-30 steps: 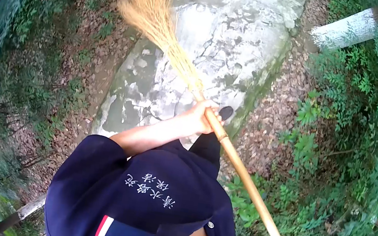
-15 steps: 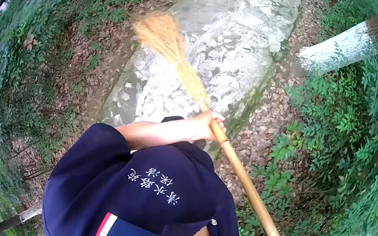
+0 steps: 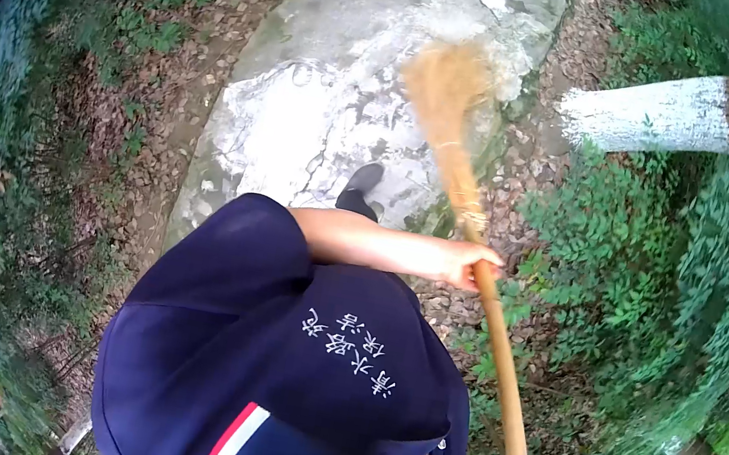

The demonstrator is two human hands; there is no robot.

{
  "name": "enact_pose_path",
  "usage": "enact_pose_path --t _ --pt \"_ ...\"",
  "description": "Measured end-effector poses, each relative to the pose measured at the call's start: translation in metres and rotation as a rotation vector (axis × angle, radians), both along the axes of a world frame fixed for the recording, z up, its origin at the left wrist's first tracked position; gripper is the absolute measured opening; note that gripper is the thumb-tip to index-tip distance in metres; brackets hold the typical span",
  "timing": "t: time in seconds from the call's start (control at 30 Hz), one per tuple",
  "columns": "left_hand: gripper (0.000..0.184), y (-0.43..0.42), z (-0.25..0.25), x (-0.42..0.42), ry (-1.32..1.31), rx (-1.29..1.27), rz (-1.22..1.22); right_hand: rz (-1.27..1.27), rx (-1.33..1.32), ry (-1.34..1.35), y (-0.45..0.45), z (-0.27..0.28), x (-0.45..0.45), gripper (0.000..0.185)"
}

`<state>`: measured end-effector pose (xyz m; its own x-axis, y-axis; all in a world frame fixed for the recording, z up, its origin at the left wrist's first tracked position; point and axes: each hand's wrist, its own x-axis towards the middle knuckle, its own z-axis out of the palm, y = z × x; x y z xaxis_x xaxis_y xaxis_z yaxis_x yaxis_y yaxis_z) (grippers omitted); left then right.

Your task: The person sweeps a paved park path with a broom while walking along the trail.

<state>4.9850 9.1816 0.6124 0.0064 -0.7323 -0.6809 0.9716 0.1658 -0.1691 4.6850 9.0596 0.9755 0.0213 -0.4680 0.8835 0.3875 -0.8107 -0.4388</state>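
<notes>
While the left hand (image 3: 471, 267) grasps the broom (image 3: 490, 303) by its handle (image 3: 507, 389) near the binding (image 3: 472, 218), the blurred bristles (image 3: 448, 91) are over the stone path (image 3: 287, 141) — contact cannot be told. Right hand out of view — grip cannot be told. Handle runs off the lower edge.

It is outdoors and wooded: paved path (image 3: 278, 134), leaf litter (image 3: 172, 111), shrubs (image 3: 631, 265), white-painted trunk (image 3: 677, 112).

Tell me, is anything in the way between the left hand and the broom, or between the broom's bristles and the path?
Nothing visible is. The left hand grips the broom, whose bristles are over the path, though too blurred to tell if they touch it. The whitewashed tree trunk stands off to the side.
</notes>
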Motion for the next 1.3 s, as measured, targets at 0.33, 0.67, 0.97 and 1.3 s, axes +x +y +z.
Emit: enact_pose_path --t 0.33,0.67,0.97,1.3 --pt "0.016 0.233 -0.091 0.218 0.202 0.582 0.502 0.238 1.053 -0.105 -0.036 -0.151 0.301 0.005" --pt "0.019 0.124 0.019 0.376 0.281 0.192 0.735 0.134 0.721 -0.075 -0.140 -0.133 0.385 0.007" --pt "0.019 -0.039 0.035 0.548 0.114 0.060 0.541 0.251 0.651 -0.357 -0.223 -0.082 0.531 0.014" --pt "0.023 -0.151 0.043 0.752 0.134 0.268 0.557 0.927 0.262 0.026 -0.377 -0.040 0.733 0.003"
